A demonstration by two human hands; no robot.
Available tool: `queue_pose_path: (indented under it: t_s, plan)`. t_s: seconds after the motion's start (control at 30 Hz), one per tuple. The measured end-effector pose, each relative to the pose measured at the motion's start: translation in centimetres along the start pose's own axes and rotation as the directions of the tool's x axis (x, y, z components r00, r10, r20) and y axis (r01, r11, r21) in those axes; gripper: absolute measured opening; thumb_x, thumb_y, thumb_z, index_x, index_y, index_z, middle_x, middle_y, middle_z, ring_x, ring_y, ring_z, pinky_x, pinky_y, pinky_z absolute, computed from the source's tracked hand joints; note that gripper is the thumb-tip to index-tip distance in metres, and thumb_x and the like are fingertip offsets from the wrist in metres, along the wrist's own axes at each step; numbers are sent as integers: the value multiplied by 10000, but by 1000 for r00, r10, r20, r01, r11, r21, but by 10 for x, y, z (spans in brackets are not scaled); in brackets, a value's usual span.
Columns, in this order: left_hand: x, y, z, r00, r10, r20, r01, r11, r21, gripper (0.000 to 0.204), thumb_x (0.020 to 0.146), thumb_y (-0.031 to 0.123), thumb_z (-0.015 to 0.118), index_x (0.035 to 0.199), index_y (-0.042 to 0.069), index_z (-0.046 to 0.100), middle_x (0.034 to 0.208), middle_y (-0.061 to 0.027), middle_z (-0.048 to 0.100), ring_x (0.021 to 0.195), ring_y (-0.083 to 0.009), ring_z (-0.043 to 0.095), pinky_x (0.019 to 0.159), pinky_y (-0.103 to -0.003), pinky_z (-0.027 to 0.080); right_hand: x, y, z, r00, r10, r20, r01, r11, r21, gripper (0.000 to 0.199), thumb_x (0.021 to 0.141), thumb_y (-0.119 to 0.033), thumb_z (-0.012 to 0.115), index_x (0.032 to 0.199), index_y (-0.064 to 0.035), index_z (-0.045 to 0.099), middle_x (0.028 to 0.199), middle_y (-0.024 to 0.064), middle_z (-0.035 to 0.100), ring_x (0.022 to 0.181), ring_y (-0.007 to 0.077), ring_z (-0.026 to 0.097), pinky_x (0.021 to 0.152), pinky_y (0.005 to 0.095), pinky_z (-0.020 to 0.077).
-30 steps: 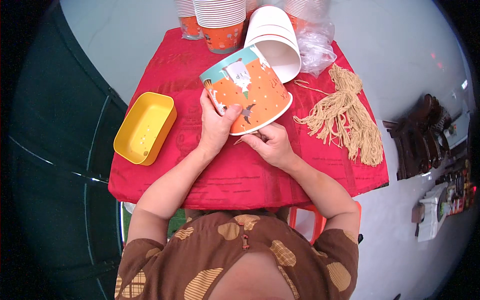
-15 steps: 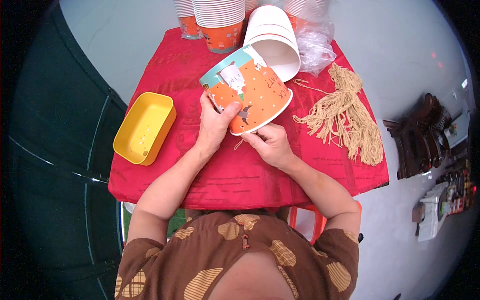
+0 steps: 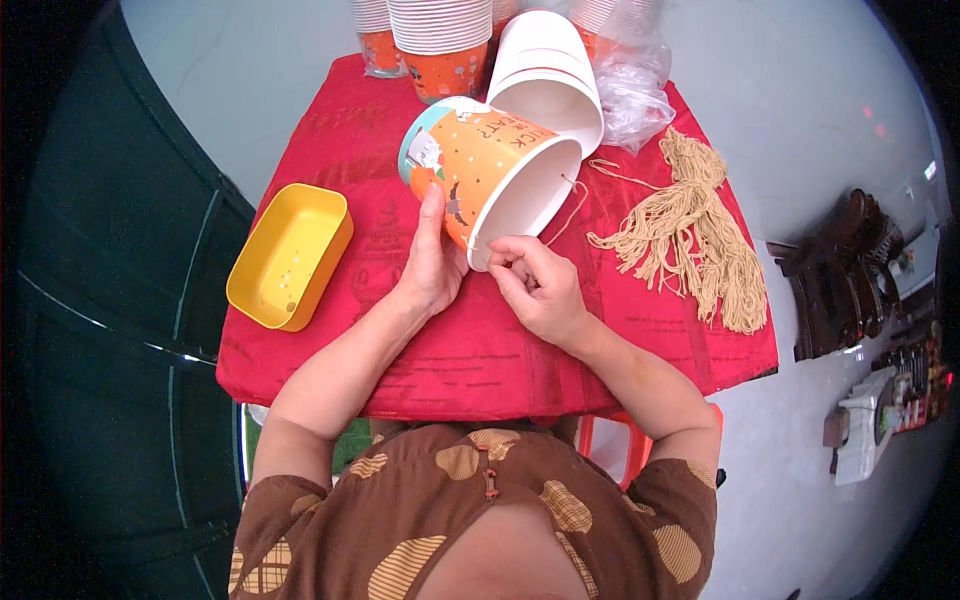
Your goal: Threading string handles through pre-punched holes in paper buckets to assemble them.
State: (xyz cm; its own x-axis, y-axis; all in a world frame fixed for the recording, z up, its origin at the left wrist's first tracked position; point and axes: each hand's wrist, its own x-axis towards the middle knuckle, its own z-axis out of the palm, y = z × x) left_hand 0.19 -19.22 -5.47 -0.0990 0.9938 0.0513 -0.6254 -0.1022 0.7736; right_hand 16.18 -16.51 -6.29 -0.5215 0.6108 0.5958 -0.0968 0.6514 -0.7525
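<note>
An orange paper bucket (image 3: 490,150) with a teal band, a ghost, a bat and lettering is tilted above the table, its white-rimmed mouth facing right and toward me. My left hand (image 3: 436,262) holds it from the near left side, thumb along the printed wall, other fingers hidden behind it. At the near edge of the mouth, my right hand (image 3: 538,292) is closed in a pinch. A thin tan string (image 3: 572,212) comes off the far part of the rim and runs down to the right hand's fingers; its pinched end is too small to see clearly.
White buckets (image 3: 548,85) lie nested on their side behind my hands. Stacks of orange buckets (image 3: 442,50) and clear plastic wrap (image 3: 632,110) stand at the back. A bundle of tan strings (image 3: 690,230) lies right; a yellow tray (image 3: 335,228) with small bits sits left on the red tablecloth (image 3: 400,375).
The bucket has turned so its mouth now shows, with the string across it. My right hand has moved from beneath the rim to the mouth's inner edge; my left thumb has shifted left.
</note>
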Motion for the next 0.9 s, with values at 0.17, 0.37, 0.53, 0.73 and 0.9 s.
queue_pose_path:
  t_s: [0.17, 0.37, 0.53, 0.73, 0.9]
  plan:
    - [0, -9, -6, 998, -6, 59, 5, 1000, 12, 737, 948, 636, 398, 1436, 91, 314, 1391, -90, 474, 1274, -202, 479, 1052, -379, 417, 1, -7, 2, 996, -91, 2, 90, 987, -135, 251, 815, 9, 687, 1043, 9, 583, 743, 79, 589, 556, 143, 561, 497, 281, 439]
    - [3, -17, -7, 998, -6, 66, 1, 997, 79, 670, 991, 559, 376, 1422, 49, 327, 1360, -104, 487, 1228, -195, 508, 1028, -373, 433, 4, -3, -1, 974, -225, 9, 216, 923, -318, 157, 790, -37, 707, 880, -11, 580, 717, 132, 600, 606, 285, 629, 522, 386, 490]
    - [5, -20, -21, 997, 59, -41, -26, 826, 563, 434, 984, 428, 508, 1138, 23, 491, 999, -74, 594, 849, -128, 589, 709, -270, 505, 8, 6, -4, 955, -295, -35, 244, 846, -475, 182, 798, -31, 677, 750, -43, 501, 646, 131, 553, 556, 301, 599, 487, 408, 469]
    - [-3, -17, -14, 995, 53, 85, -94, 798, 596, 59, 898, 55, 542, 946, 20, 539, 821, -24, 595, 700, -103, 583, 613, -242, 498, 7, 22, -6, 969, -241, 53, 221, 751, -622, 144, 838, -85, 638, 782, -36, 515, 649, 126, 571, 539, 298, 611, 468, 398, 483]
    - [-4, -23, -15, 974, 181, 134, -224, 717, 660, 84, 889, 71, 562, 925, -5, 557, 799, -36, 606, 699, -115, 580, 609, -263, 485, 9, 26, -5, 960, -257, 110, 259, 674, -692, 109, 806, -77, 626, 780, -37, 529, 645, 115, 575, 526, 269, 620, 456, 372, 494]
